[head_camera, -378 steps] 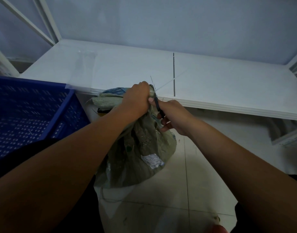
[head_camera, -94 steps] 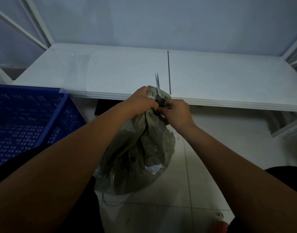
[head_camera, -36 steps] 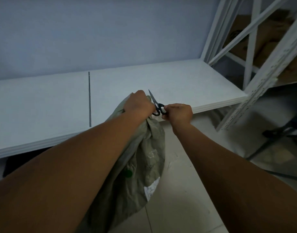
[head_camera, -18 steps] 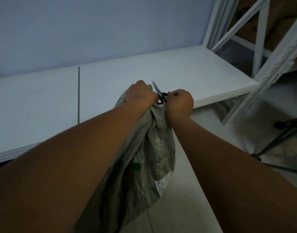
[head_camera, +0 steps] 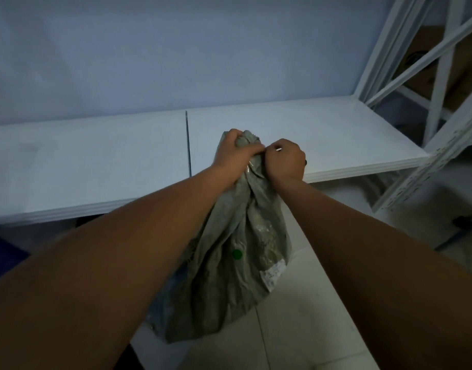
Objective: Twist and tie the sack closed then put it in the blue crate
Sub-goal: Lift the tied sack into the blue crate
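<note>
Sack [head_camera: 229, 257] hanging neck-up from two fists, long axis close to vertical, bulk sagging toward the tiled floor [head_camera: 296, 329] in front of the white shelf [head_camera: 96, 161]. Left hand [head_camera: 236, 153] clenched tight round the gathered neck, a crumpled tuft of fabric poking out above the knuckles. Right hand [head_camera: 285, 160] balled into a fist just beside it, touching or very nearly touching, pinching the same bunched material; something small and dark peeking out at the far edge of that fist, too hidden to name. No tie visible at the neck, so impossible to say whether the knot is made. Both forearms stretched forward and slightly converging, wrists level, palms turned inward toward each other. Load directly beneath the grip, so any lift straight up through the neck. Only a dark blue patch [head_camera: 2, 255] at the lower left edge of the view, probably the crate, well apart from the sack and on the left arm's side. Likely next: finishing the closure, then swinging the weight leftward, left hand nearer the target and better placed to carry. Risk of the neck loosening if either fist relaxes early.
</note>
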The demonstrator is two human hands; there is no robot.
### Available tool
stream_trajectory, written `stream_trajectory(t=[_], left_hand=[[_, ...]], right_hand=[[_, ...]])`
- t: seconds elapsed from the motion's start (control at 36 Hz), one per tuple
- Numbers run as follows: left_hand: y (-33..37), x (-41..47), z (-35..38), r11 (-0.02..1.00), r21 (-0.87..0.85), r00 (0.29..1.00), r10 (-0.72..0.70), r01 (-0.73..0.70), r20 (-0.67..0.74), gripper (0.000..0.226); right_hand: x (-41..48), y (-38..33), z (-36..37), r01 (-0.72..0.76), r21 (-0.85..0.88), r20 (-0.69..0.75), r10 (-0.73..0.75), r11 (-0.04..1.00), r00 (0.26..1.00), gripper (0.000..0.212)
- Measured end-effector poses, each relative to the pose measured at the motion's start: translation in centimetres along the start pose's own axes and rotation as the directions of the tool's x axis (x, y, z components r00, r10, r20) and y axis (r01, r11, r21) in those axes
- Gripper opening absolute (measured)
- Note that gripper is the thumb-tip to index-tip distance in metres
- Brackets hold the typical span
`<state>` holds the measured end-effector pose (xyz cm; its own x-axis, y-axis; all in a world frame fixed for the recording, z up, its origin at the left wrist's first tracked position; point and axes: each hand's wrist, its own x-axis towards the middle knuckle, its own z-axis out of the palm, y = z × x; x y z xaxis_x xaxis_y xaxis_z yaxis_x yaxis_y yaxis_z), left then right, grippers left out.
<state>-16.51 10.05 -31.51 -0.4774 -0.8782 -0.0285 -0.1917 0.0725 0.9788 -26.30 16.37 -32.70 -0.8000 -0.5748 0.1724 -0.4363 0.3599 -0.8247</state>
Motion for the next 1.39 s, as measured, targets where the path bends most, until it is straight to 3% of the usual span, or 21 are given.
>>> stream_trajectory(t=[0.14, 0.22, 0.28, 0.33, 0.44, 0.53, 0.64, 0.83, 0.94, 1.03, 1.06, 1.11, 1.17, 1.22, 1.28, 1.33, 1.39], left_hand=[[2.2, -3.4, -4.3, 0.979, -0.184, 0.994, -0.101, 0.091, -0.045, 0.035], [2.5, -4.9, -6.8, 0.945, -0.297, 0.982, -0.169, 0.138, -0.081, 0.058], [3.1, -6.6, -8.6, 0.921, -0.370, 0.980, -0.174, 0.126, -0.101, 0.043], [4.3, -9.1, -10.3, 0.928, -0.366, 0.982, -0.133, 0.076, -0.133, 0.012], [5.3, -12.7, -13.3, 0.946, -0.325, 0.978, -0.084, 0.018, -0.189, 0.037], [6.2, -15.2, -14.8, 0.961, -0.275, 0.967, -0.043, -0.028, -0.250, 0.054], [8.3, -18.2, -16.0, 0.980, -0.188, 0.961, 0.008, -0.062, -0.277, 0.051], [12.2, -18.4, -18.3, 0.968, -0.171, 0.955, 0.137, -0.186, -0.264, 0.054], [13.1, -17.2, -20.0, 0.956, -0.204, 0.951, 0.153, -0.212, -0.270, 0.068], [12.5, -17.1, -20.2, 0.979, -0.102, 0.970, 0.158, -0.178, -0.182, 0.078], [12.2, -17.0, -20.2, 0.984, -0.052, 0.975, 0.159, -0.168, -0.154, 0.083], [11.2, -16.7, -20.5, 0.989, -0.007, 0.982, 0.143, -0.145, -0.127, 0.092], [10.1, -16.4, -21.1, 0.992, -0.002, 0.985, 0.124, -0.125, -0.118, 0.097], [9.0, -16.2, -21.3, 0.993, -0.064, 0.987, 0.090, -0.099, -0.133, 0.098], [8.3, -16.3, -21.5, 0.983, -0.177, 0.984, 0.025, -0.057, -0.179, 0.096], [7.6, -16.6, -21.9, 0.962, -0.266, 0.986, -0.102, 0.064, -0.132, 0.085], [7.1, -17.2, -22.3, 0.940, -0.282, 0.981, -0.194, 0.193, 0.025, 0.034]], right_hand=[[-2.9, -3.4, -0.6, -0.033, 0.017, 0.305, 0.027, 0.999, 0.952, 0.031], [-5.1, -6.1, -0.8, -0.137, -0.066, 0.503, 0.152, 0.988, 0.851, 0.026], [-6.9, -7.5, -1.0, -0.145, -0.067, 0.579, 0.156, 0.987, 0.800, 0.025], [-8.7, -8.9, -1.5, -0.130, -0.003, 0.627, 0.103, 0.991, 0.772, 0.024], [-12.1, -12.5, -2.1, -0.067, 0.053, 0.688, 0.012, 0.996, 0.726, 0.009], [-14.2, -13.8, -2.1, -0.034, 0.081, 0.750, -0.038, 0.996, 0.660, 0.027], [-16.8, -15.7, -3.8, 0.047, 0.041, 0.833, -0.060, 0.998, 0.550, 0.043], [-15.9, -16.8, -4.0, 0.098, 0.051, 0.774, -0.101, 0.994, 0.625, 0.046], [-16.5, -14.6, -2.6, 0.003, 0.123, 0.791, -0.100, 0.992, 0.603, 0.050], [-17.5, -14.2, -1.1, -0.015, 0.143, 0.817, -0.110, 0.990, 0.566, 0.066], [-17.8, -14.5, -0.4, -0.017, 0.159, 0.798, -0.118, 0.987, 0.591, 0.070], [-18.7, -15.6, 0.8, -0.041, 0.246, 0.726, -0.156, 0.968, 0.669, 0.061], [-19.7, -16.6, 1.9, -0.094, 0.340, 0.667, -0.170, 0.936, 0.725, 0.039], [-20.5, -17.0, 2.6, -0.195, 0.397, 0.624, -0.107, 0.897, 0.774, 0.025], [-21.0, -17.2, 3.1, -0.271, 0.418, 0.580, -0.026, 0.867, 0.814, 0.026], [-20.9, -17.4, 3.6, -0.274, 0.438, 0.517, 0.010, 0.856, 0.856, 0.035], [-20.6, -17.7, 3.7, -0.304, 0.476, 0.492, 0.037, 0.825, 0.870, 0.041]])
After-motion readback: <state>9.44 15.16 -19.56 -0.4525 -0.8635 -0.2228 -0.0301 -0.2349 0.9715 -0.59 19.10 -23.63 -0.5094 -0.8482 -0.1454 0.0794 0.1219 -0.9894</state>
